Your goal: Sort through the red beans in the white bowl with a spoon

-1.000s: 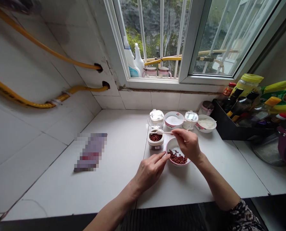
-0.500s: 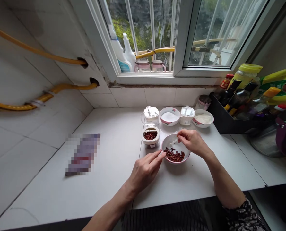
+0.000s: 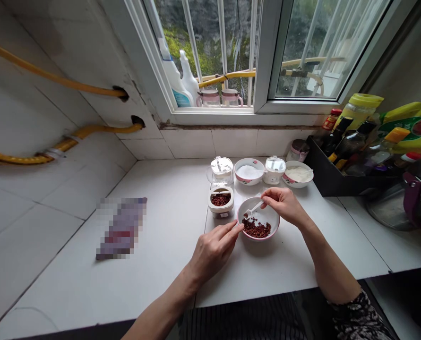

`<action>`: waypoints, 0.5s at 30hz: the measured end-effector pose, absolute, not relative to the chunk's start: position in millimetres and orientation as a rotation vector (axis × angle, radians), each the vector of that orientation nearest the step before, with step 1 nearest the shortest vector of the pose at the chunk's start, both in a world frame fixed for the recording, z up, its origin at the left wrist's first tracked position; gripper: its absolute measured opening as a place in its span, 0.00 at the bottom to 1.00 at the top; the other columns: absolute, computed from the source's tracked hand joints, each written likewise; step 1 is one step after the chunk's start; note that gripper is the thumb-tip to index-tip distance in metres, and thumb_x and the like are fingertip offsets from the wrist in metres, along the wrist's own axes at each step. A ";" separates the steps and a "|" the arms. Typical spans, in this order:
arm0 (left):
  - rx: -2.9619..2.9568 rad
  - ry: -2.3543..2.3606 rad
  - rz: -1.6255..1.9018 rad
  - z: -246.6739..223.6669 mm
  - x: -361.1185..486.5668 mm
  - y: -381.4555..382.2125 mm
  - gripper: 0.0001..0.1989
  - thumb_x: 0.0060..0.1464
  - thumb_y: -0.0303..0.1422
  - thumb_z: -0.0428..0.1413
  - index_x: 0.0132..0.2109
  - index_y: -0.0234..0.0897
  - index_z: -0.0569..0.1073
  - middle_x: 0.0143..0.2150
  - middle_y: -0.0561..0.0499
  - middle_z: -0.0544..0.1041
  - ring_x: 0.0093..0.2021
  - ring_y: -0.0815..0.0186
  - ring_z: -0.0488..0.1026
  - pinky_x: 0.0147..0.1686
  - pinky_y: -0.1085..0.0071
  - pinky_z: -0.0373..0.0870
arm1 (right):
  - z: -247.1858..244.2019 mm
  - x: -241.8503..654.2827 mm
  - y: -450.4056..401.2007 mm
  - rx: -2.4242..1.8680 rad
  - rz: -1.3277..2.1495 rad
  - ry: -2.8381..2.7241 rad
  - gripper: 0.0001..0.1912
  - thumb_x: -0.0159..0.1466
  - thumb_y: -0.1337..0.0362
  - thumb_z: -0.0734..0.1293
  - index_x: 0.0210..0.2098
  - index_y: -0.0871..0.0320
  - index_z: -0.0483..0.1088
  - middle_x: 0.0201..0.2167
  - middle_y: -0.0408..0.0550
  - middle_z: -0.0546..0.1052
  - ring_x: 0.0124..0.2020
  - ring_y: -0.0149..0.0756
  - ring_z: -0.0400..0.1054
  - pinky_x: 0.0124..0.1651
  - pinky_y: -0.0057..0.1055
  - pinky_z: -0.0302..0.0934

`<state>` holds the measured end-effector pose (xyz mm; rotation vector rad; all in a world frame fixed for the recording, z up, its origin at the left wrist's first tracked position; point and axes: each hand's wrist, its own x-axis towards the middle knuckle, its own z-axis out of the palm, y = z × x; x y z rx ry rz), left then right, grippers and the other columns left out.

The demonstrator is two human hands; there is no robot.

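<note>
My right hand [image 3: 284,206] pinches the handle of a small white spoon [image 3: 254,208], its scoop over the left inner side of a white bowl [image 3: 274,222] with a pink rim. Red-brown peppercorn-like grains [image 3: 258,230] lie in the bowl's bottom. My left hand [image 3: 215,248] has its fingertips at the bowl's left rim, steadying or touching it. Just left of the bowl stands an opened square jar [image 3: 221,211] filled with the same grains, its clear lid tipped back.
Behind stand a bowl of white grains [image 3: 248,172], two white-lidded jars [image 3: 274,171] and a bowl of pale flakes [image 3: 298,174]. A black bottle box [image 3: 334,182] is at right, a purple packet [image 3: 121,229] at left.
My right hand has raised the spoon slightly; its scoop now shows above the grains at the bowl's left side. My left hand stays at the rim.
</note>
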<state>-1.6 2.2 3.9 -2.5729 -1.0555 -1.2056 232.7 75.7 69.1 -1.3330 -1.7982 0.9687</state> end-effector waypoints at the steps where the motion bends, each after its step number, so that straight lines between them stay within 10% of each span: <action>1: -2.572 -1.056 -1.205 3.6 -1.7 2.2 0.16 0.63 0.23 0.51 0.56 0.35 0.73 0.49 0.42 0.80 0.43 0.63 0.80 0.38 0.71 0.79 | 69.1 232.6 75.4 -1.345 0.953 -1.802 0.07 0.60 0.63 0.64 0.29 0.58 0.73 0.24 0.46 0.80 0.29 0.37 0.77 0.29 0.27 0.61; 15: -2.576 -1.063 -1.204 2.9 -1.9 2.0 0.17 0.64 0.23 0.51 0.57 0.36 0.72 0.49 0.42 0.80 0.43 0.63 0.80 0.37 0.70 0.80 | 69.2 229.7 74.3 -1.399 0.839 -1.868 0.07 0.60 0.67 0.63 0.29 0.57 0.73 0.25 0.45 0.81 0.30 0.36 0.78 0.31 0.27 0.63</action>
